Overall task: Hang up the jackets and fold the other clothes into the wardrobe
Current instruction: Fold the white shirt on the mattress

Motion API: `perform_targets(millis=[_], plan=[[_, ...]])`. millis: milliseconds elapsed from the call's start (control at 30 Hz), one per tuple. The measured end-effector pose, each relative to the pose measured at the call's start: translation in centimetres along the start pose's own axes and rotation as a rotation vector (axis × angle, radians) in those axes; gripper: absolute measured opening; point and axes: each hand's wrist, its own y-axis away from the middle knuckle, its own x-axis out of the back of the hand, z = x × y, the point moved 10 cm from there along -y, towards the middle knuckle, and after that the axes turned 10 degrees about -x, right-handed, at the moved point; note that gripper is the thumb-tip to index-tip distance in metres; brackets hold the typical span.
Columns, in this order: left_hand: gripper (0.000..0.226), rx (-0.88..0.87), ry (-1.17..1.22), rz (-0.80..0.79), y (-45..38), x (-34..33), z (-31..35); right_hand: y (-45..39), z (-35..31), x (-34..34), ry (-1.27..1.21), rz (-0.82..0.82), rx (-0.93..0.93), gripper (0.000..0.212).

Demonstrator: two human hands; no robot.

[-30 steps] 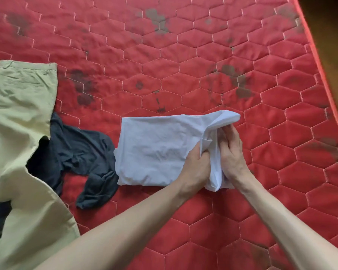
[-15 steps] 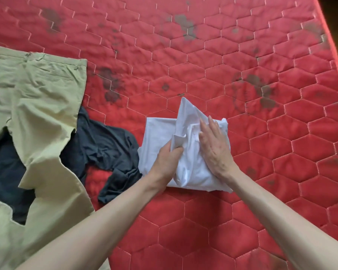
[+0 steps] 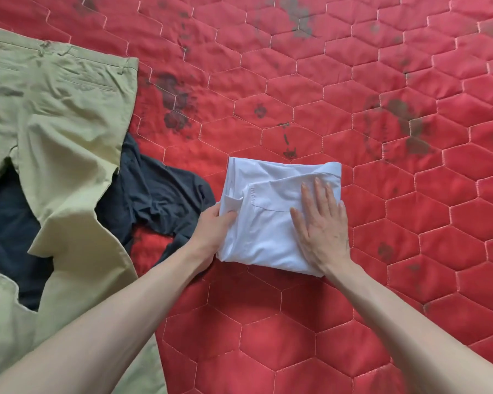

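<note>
We have one white garment (image 3: 271, 223) folded into a compact near-square, slightly longer toward and away from us, hemmed edge on the far side. It lies on the red quilted mattress (image 3: 410, 251) under both hands. Left hand (image 3: 211, 228) grips its left edge, thumb on top, fingers curled under. Right hand (image 3: 320, 226) lies flat on its right half, fingers straight, pointing away. Left of the left hand: one dark garment (image 3: 154, 194), crumpled, partly under one pair of khaki trousers (image 3: 60, 137), waistband on the far side.
</note>
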Motion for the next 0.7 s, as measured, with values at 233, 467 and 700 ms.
perform_targets(millis=[233, 467, 700], plan=[[0.026, -0.057, -0.081, 0.142, -1.2, 2.7, -0.4, -1.2, 1.0, -1.4, 0.037, -0.036, -0.005, 0.07], [0.05, -0.169, -0.62, 0.064, 0.0, 0.2, 1.1, -1.9, 1.6, -3.0, 0.133, -0.049, 0.038, 0.073], [0.052, -0.407, -1.08, 0.229, 1.7, -1.4, 3.7, -1.5, 1.3, -2.8, 0.156, -0.037, -0.002, 0.07]])
